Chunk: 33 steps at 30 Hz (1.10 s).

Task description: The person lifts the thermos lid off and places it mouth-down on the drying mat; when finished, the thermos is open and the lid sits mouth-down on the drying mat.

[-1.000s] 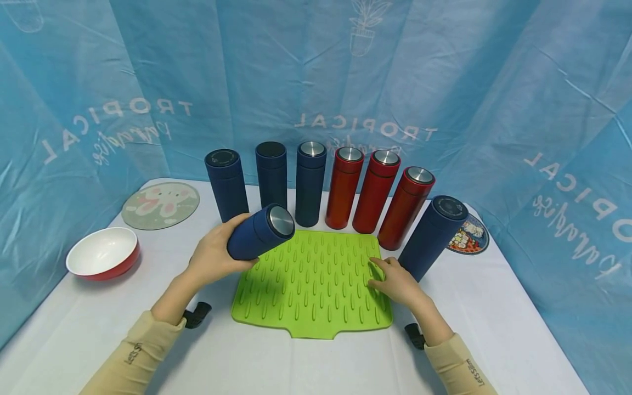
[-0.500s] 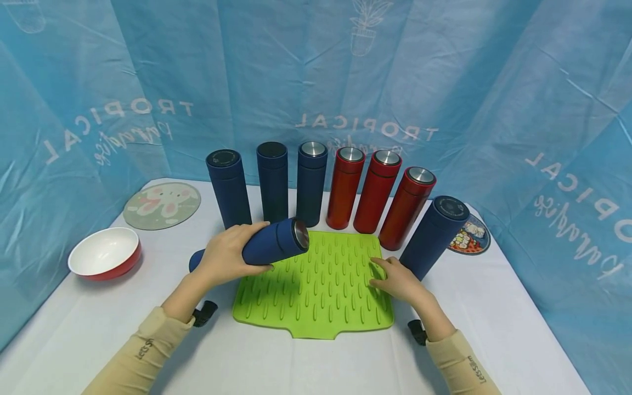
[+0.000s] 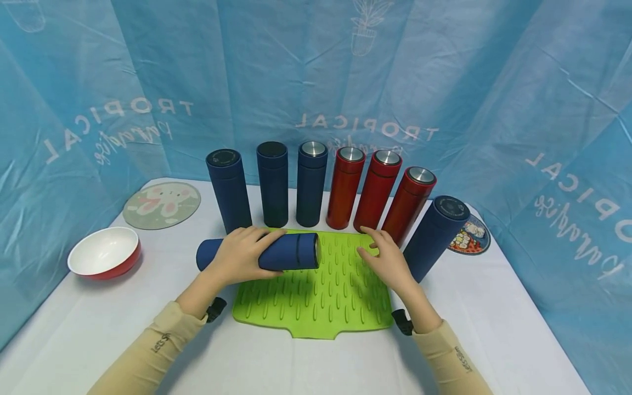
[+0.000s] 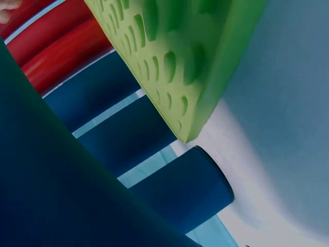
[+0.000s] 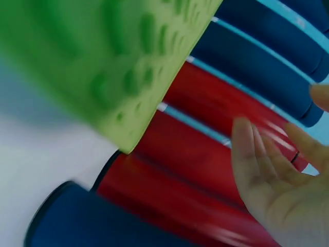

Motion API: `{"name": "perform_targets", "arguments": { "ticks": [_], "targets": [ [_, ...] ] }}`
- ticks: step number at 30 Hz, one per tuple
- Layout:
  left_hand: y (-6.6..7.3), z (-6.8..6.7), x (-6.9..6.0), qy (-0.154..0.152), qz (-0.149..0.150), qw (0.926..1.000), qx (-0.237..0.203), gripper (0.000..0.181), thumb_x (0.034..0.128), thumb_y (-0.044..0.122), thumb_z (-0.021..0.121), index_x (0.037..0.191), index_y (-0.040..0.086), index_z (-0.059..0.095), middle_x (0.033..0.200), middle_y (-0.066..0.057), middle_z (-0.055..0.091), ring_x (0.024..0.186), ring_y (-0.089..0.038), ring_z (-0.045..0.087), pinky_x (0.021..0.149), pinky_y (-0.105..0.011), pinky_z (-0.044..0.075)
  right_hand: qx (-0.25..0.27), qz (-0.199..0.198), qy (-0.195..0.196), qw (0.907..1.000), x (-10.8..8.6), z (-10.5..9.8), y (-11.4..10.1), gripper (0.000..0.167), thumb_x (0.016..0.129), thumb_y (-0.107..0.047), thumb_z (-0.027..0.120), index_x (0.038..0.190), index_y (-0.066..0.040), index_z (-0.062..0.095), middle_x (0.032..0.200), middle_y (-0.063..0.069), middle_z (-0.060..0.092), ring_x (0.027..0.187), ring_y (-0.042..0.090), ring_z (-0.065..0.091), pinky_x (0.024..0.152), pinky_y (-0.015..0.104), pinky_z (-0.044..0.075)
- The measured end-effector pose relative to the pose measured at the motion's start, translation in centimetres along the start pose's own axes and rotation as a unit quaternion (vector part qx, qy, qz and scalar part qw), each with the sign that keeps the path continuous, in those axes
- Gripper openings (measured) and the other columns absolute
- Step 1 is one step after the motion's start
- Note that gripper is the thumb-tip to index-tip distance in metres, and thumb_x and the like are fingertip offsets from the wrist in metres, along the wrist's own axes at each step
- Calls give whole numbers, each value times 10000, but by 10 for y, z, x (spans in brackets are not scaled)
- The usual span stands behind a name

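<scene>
My left hand [image 3: 239, 257] grips a dark blue bottle [image 3: 288, 252], which lies level over the left part of the green mat [image 3: 316, 307], its silver lid end to the right. In the left wrist view that bottle [image 4: 61, 185] fills the lower left. Above the mat's right side my right hand [image 3: 390, 263] is raised, fingers apart and holding nothing. The right wrist view has this hand [image 5: 280, 190] in front of the red bottles [image 5: 190, 149]. Whether the held bottle touches the mat, I cannot tell.
Behind the mat stand three blue bottles [image 3: 273, 186] and three red bottles [image 3: 344, 189]; another blue bottle [image 3: 428, 241] stands at the right. A bowl [image 3: 103, 253] and a rabbit-print mat [image 3: 162, 206] are at left, a patterned round piece [image 3: 469, 236] at far right.
My left hand has moved right and turned the blue bottle from tilted to level. My right hand has lifted a little and shifted left, away from the mat's right edge.
</scene>
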<state>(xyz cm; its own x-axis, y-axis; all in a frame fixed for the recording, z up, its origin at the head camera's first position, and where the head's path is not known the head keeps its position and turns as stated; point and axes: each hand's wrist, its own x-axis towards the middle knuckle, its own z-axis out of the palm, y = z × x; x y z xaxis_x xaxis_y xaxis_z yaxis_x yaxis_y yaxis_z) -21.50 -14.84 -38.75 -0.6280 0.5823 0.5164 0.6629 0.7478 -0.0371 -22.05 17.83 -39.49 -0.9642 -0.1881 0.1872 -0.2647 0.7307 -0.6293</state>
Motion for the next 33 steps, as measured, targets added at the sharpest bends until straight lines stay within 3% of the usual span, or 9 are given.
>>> {"name": "perform_targets", "arguments": {
  "ticks": [3, 7, 11, 14, 17, 26, 33],
  "targets": [
    [1, 3, 3, -28, 1, 10000, 57, 872, 579, 561, 784, 1309, 164, 520, 1064, -82, 618, 904, -264, 594, 774, -419, 479, 393, -85, 207, 9990, 4, 2, -11, 468, 912, -332, 567, 1348, -192, 468, 1188, 81, 567, 1032, 236, 569, 809, 415, 499],
    [3, 5, 8, -41, 52, 9998, 198, 858, 587, 577, 770, 1305, 177, 527, 1051, -71, 622, 891, -257, 596, 758, -406, 483, 644, 55, 96, 9979, 7, 8, -27, 442, 931, -442, 487, 1332, -255, 470, 1067, 46, 635, 916, 200, 604, 728, 369, 501],
    [5, 6, 14, -80, 107, 9991, 403, 838, 594, 592, 758, 1295, 190, 538, 1039, -68, 623, 880, -253, 597, 748, -398, 481, 997, 297, -465, 9935, 9, 14, -42, 472, 952, -515, 364, 1330, -247, 455, 931, 53, 657, 798, 219, 615, 653, 332, 467],
    [8, 7, 19, -74, 169, 9983, 558, 830, 594, 601, 753, 1287, 194, 546, 1029, -75, 624, 890, -259, 594, 754, -409, 481, 1521, 572, -994, 9817, 11, 19, -50, 590, 935, -601, 263, 1334, -198, 424, 862, 75, 641, 740, 260, 623, 639, 362, 463],
    [11, 9, 23, -14, 241, 9973, 694, 828, 587, 604, 757, 1280, 199, 551, 1002, -83, 628, 887, -267, 593, 750, -419, 483, 1827, 861, -1270, 9711, 13, 23, -55, 714, 886, -693, 211, 1339, -168, 383, 816, 101, 615, 711, 304, 630, 626, 391, 462],
    [19, 13, 30, 20, 406, 9935, 1064, 835, 586, 618, 750, 1293, 221, 549, 994, -101, 643, 868, -273, 603, 718, -407, 489, 1778, 1202, -1364, 9671, 17, 34, -54, 709, 889, -682, 253, 1336, -142, 358, 783, 158, 583, 617, 312, 622, 611, 422, 469],
    [21, 13, 31, -68, 367, 9940, 1025, 814, 605, 597, 751, 1297, 223, 538, 991, -100, 632, 785, -271, 625, 672, -392, 512, 2354, 1096, -1336, 9564, 17, 40, -52, 553, 930, -579, 335, 1281, -151, 345, 824, 221, 570, 659, 386, 604, 653, 473, 471]
  ]
}}
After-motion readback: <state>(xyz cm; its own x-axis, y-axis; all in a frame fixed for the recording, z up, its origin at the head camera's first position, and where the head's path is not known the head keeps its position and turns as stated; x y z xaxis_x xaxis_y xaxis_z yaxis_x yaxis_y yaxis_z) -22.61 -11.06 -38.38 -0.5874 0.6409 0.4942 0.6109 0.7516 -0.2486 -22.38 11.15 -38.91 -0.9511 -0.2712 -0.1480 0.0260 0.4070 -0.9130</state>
